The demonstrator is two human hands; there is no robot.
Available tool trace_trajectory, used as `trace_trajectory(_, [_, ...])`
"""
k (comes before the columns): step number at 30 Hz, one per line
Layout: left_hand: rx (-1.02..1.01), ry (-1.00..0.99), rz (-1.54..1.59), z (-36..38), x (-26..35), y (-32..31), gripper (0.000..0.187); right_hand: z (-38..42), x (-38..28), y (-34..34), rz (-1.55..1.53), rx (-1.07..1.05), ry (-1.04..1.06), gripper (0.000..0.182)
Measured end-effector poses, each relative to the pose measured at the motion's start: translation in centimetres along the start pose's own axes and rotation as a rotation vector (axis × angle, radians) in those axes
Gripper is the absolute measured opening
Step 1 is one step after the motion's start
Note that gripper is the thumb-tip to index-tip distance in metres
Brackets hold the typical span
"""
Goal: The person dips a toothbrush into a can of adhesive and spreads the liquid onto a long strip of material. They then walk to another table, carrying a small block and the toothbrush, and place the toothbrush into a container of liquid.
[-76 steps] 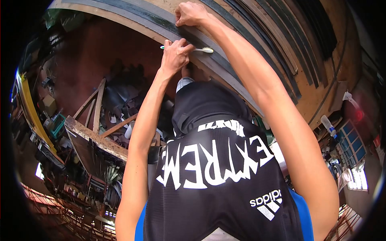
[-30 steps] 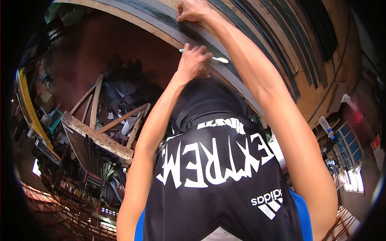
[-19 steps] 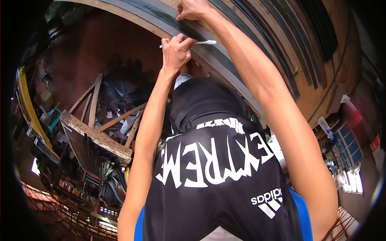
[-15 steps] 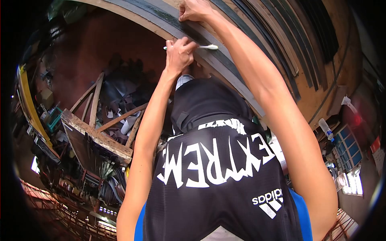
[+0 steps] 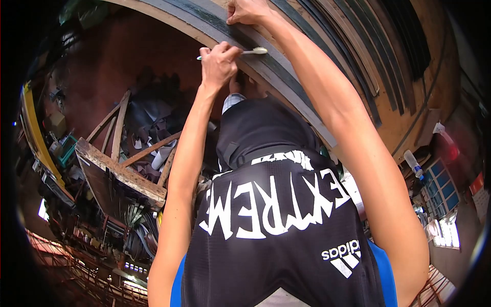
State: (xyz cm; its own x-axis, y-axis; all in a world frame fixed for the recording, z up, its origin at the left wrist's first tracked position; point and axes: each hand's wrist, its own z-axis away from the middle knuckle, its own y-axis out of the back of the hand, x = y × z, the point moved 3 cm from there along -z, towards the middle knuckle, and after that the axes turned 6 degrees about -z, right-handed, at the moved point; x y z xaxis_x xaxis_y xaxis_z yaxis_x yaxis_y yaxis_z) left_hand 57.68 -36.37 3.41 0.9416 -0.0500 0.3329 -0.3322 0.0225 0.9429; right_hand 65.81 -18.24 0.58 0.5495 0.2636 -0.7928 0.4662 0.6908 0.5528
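Note:
My left hand (image 5: 220, 64) is closed around a toothbrush (image 5: 260, 50). Its pale head points right, over a long dark strip (image 5: 279, 70) on the table near its edge. Beyond it, my right hand (image 5: 249, 11) is closed, thumb and fingers curled together with their tips down on the dark strip. What exactly lies inside that pinch is partly hidden by the fingers. Grey bands run along both sides of the dark strip.
More long dark strips (image 5: 353, 46) lie side by side across the wooden table (image 5: 417, 94). To the left stands a wooden frame (image 5: 123, 171) with scraps heaped behind it. A plastic bottle (image 5: 413, 162) and a blue crate-like rack (image 5: 442, 187) are at the right.
My left hand has moved a little left and up with the toothbrush, drawing its head back along the strip. My right hand has stayed in place.

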Motion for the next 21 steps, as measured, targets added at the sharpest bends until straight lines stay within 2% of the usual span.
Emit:
trace_trajectory(5, [-0.043,-0.147,-0.003,0.6,3.4,-1.5,0.022,0.1,0.0,0.1,-0.003,0.005,-0.001,0.024])
trace_trajectory(12, [-0.188,-0.231,0.176,1.7,5.9,-1.4,0.024,0.2,0.0,0.1,-0.013,0.012,0.006,0.024])
trace_trajectory(15, [-0.037,-0.026,0.14,0.8,2.1,0.9,0.024,0.1,0.0,0.2,-0.021,0.022,-0.004,0.024])
trace_trajectory(17, [-0.003,0.129,0.118,0.1,-1.4,1.8,0.014,0.2,0.0,0.2,-0.023,0.022,-0.011,0.024])
trace_trajectory(18, [0.095,0.145,0.153,-0.3,-2.4,2.2,0.014,0.2,0.1,0.2,-0.023,0.021,-0.01,0.024])
trace_trajectory(21, [0.076,0.136,0.091,-0.7,-3.6,2.0,0.012,0.2,0.0,0.3,-0.028,0.022,-0.003,0.024])
